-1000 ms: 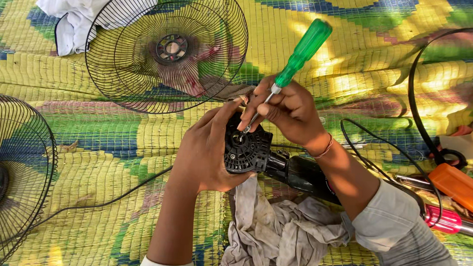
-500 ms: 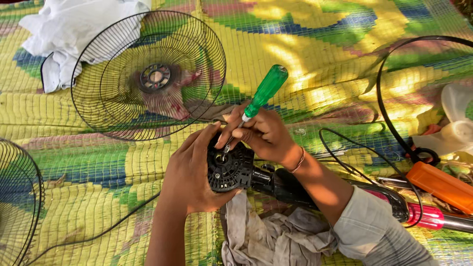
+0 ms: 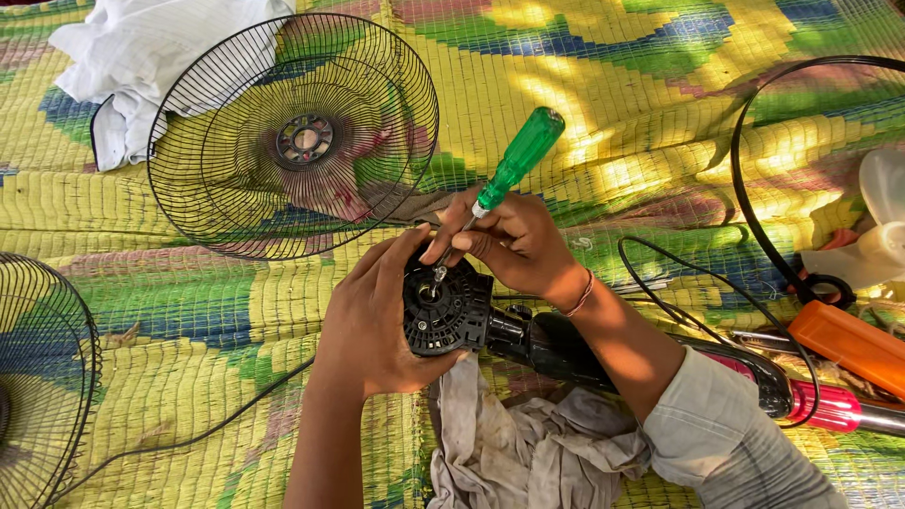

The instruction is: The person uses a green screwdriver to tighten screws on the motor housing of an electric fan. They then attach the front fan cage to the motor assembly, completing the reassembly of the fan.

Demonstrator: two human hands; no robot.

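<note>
My left hand (image 3: 372,320) wraps around a black fan motor housing (image 3: 448,316) and steadies it above a grey rag (image 3: 528,443). My right hand (image 3: 514,245) grips a green-handled screwdriver (image 3: 517,160) by its shaft, the tip set into the front face of the motor housing. The handle tilts up and to the right. The motor's black neck (image 3: 556,344) runs off to the right under my right forearm.
A black wire fan guard (image 3: 292,137) lies on the yellow, green and blue mat (image 3: 603,104), with a second guard (image 3: 38,377) at the left edge. White cloth (image 3: 141,47) sits top left. A black ring (image 3: 754,207), black cable, orange-handled tool (image 3: 848,344) and red-handled tool (image 3: 830,405) lie right.
The view has shifted, so the hands and motor sit a little lower and left in frame. Both hands keep their grip and the screwdriver stays on the motor face.
</note>
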